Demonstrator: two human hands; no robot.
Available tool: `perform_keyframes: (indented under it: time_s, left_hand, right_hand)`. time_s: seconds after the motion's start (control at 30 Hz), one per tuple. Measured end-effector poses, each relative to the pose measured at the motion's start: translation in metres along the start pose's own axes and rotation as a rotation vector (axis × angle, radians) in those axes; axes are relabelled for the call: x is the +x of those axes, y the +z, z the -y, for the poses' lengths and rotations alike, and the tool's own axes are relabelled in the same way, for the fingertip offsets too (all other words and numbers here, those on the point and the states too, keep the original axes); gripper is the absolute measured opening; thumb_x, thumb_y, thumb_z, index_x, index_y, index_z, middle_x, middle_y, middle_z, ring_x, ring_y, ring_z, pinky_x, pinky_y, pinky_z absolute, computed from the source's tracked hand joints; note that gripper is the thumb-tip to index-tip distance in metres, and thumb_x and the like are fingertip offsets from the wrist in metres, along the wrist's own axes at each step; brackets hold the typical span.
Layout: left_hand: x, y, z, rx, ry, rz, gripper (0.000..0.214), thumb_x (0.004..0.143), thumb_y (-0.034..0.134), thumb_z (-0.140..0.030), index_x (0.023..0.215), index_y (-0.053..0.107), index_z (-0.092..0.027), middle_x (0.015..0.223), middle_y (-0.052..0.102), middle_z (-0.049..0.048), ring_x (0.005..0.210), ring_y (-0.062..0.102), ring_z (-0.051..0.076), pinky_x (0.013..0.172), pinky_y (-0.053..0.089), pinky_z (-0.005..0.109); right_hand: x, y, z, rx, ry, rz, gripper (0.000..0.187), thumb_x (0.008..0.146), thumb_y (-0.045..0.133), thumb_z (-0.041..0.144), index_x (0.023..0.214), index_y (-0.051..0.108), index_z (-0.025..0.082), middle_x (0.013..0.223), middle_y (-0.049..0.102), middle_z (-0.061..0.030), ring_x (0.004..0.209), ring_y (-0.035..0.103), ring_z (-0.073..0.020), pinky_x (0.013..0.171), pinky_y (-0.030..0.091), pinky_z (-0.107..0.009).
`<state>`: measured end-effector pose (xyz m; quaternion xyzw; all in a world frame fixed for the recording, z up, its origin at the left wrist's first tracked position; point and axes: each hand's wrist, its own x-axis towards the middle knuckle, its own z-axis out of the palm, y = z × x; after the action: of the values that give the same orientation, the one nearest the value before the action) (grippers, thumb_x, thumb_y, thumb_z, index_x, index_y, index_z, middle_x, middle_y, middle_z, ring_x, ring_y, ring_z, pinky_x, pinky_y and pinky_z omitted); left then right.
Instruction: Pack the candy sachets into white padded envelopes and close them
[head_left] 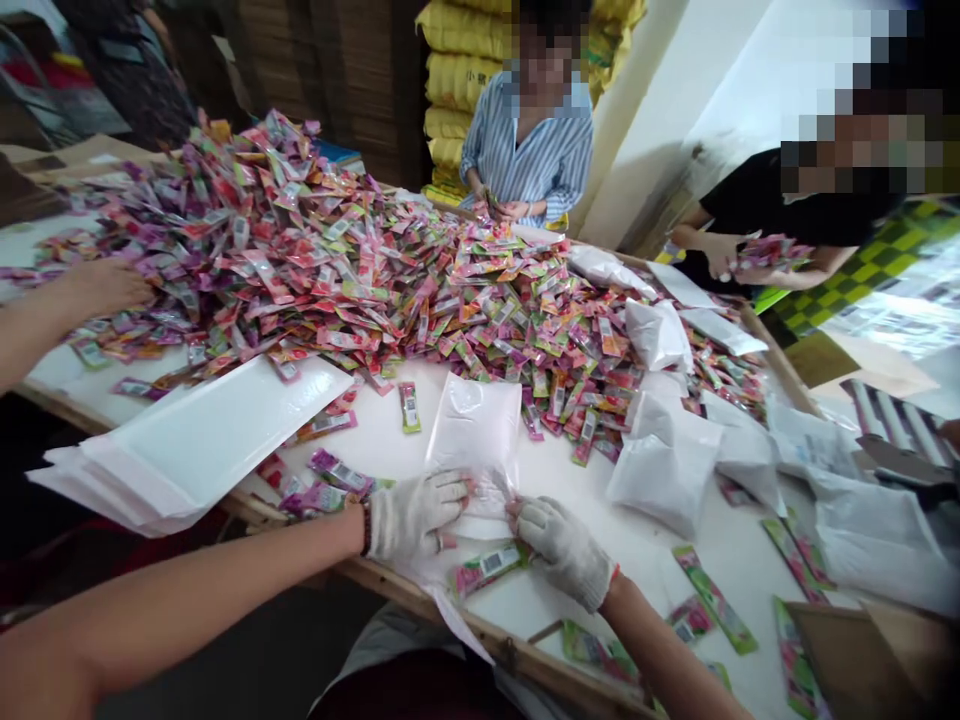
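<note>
In front of me a filled white mailer [476, 425] lies flat on the table, its flap end toward me. My left hand [416, 512], in a white knit glove with bare fingertips, rests on the mailer's left near corner with fingers stretched out. My right hand [562, 550], gloved alike, has its fingers closed on the right near edge of the mailer. Just below the flap lies a pink-and-green snack packet [489, 568]. A pale strip [461, 625] hangs over the table edge below my left hand.
A large heap of small colourful packets [300, 240] covers the table's back. Flat white mailers [202, 435] are stacked at left; filled mailers [664, 460] lie at right. A co-worker's arm [67, 305] reaches in from the left. Two people [529, 150] handle packets across the table.
</note>
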<state>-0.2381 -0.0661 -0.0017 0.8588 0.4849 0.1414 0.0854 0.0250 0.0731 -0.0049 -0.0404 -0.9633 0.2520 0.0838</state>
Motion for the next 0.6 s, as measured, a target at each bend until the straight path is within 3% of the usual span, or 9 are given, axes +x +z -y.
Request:
perform_keyframes:
  time_s: [0.07,0.17,0.27,0.4,0.47,0.5,0.6]
  left_hand:
    - [-0.016,-0.003,-0.004,-0.08,-0.121,-0.016,0.036,0.085,0.06,-0.041,0.106,0.065,-0.012,0.124,0.061,0.0145,0.119,0.053,0.026,0.107,0.04,0.036]
    - [-0.023,-0.01,0.002,-0.166,-0.421,-0.035,0.016,0.089,0.05,-0.025,0.09,0.063,-0.017,0.098,0.066,0.0072,0.094,0.061,0.019,0.088,0.046,0.03]
    - [-0.008,-0.019,0.013,-0.246,-0.755,-0.05,0.018,0.091,0.046,-0.026,0.081,0.058,-0.019,0.076,0.06,0.0013,0.073,0.057,0.016,0.071,0.042,0.027]
    - [0.02,-0.026,0.026,-0.354,-1.005,-0.134,0.014,0.085,0.057,-0.026,0.074,0.053,-0.019,0.07,0.055,-0.0009,0.071,0.053,0.014,0.067,0.037,0.025]
    - [0.025,-0.025,0.029,-0.369,-1.084,-0.202,0.014,0.078,0.064,-0.024,0.083,0.053,-0.018,0.071,0.054,-0.0021,0.069,0.052,0.013,0.064,0.036,0.024]
    - [0.024,-0.024,0.03,-0.408,-1.115,-0.247,0.023,0.074,0.068,-0.024,0.09,0.053,-0.018,0.072,0.053,-0.0029,0.068,0.051,0.013,0.063,0.036,0.023]
    - [0.017,-0.021,0.028,-0.796,-1.207,-0.357,0.05,0.071,0.071,-0.031,0.114,0.049,-0.018,0.073,0.051,-0.0062,0.055,0.043,0.008,0.053,0.033,0.02]
  right_hand:
    - [0.003,0.0,-0.001,0.069,0.078,-0.048,0.025,0.082,0.042,0.008,0.094,0.062,0.019,0.101,0.066,-0.0093,0.103,0.059,-0.022,0.092,0.045,-0.037]
    - [0.015,-0.001,-0.001,0.225,0.367,-0.148,0.018,0.09,0.04,0.021,0.08,0.056,0.02,0.078,0.06,-0.0026,0.076,0.057,-0.0169,0.071,0.045,-0.028]
    - [0.034,0.0,-0.008,0.325,0.61,-0.232,0.022,0.091,0.039,0.032,0.074,0.049,0.021,0.068,0.052,0.0014,0.067,0.052,-0.015,0.061,0.039,-0.025]
    - [0.058,0.002,-0.02,0.294,0.801,-0.275,0.021,0.085,0.042,0.033,0.068,0.047,0.022,0.061,0.049,0.0024,0.063,0.05,-0.0154,0.059,0.034,-0.026]
    - [0.066,0.002,-0.022,0.32,0.864,-0.365,0.012,0.08,0.05,0.033,0.077,0.053,0.022,0.063,0.052,0.0025,0.064,0.051,-0.0156,0.059,0.036,-0.026]
    - [0.068,0.002,-0.021,0.38,0.894,-0.426,0.016,0.077,0.055,0.033,0.088,0.056,0.021,0.064,0.053,0.0031,0.062,0.052,-0.0153,0.059,0.037,-0.025]
    - [0.072,0.0,-0.008,0.788,1.005,-0.472,0.051,0.073,0.067,0.045,0.114,0.052,0.019,0.061,0.052,0.0064,0.05,0.047,-0.0126,0.049,0.037,-0.024]
